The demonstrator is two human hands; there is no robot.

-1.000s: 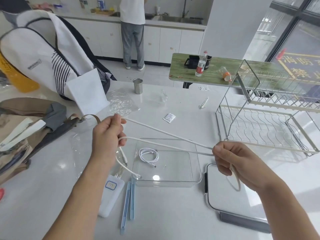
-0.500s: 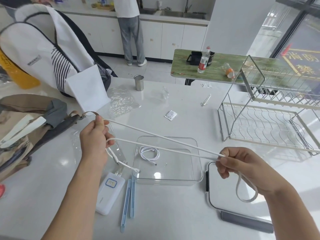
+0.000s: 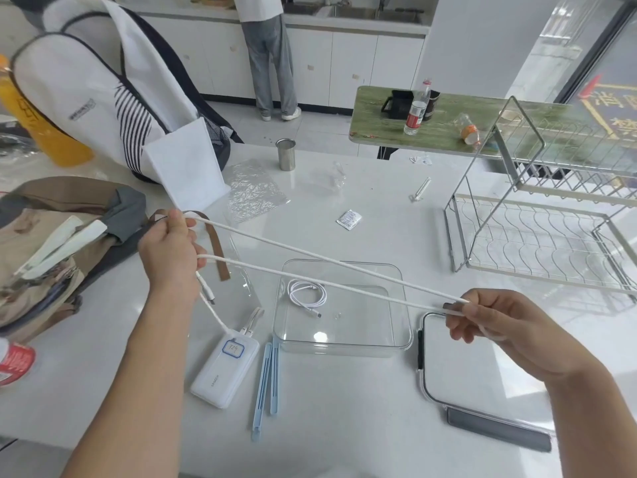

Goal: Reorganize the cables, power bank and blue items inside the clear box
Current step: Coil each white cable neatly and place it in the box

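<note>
A long white cable is stretched doubled over the table between my hands. My left hand grips its strands above the table's left side, and loose plug ends hang below that hand. My right hand pinches the folded end to the right of the clear box. Inside the box lies a small coiled white cable. The white power bank lies left of the box's front, with a cable end touching its top. Two blue strips lie beside it.
The box lid lies at the right, under my right hand. A wire dish rack stands at the far right. Bags crowd the left side. A metal cup, plastic wrap and a small sachet sit farther back. A person stands at the far counter.
My hands have drawn farther apart, pulling the doubled cable tauter. The loop that hung below my right hand has been drawn up into the hand.
</note>
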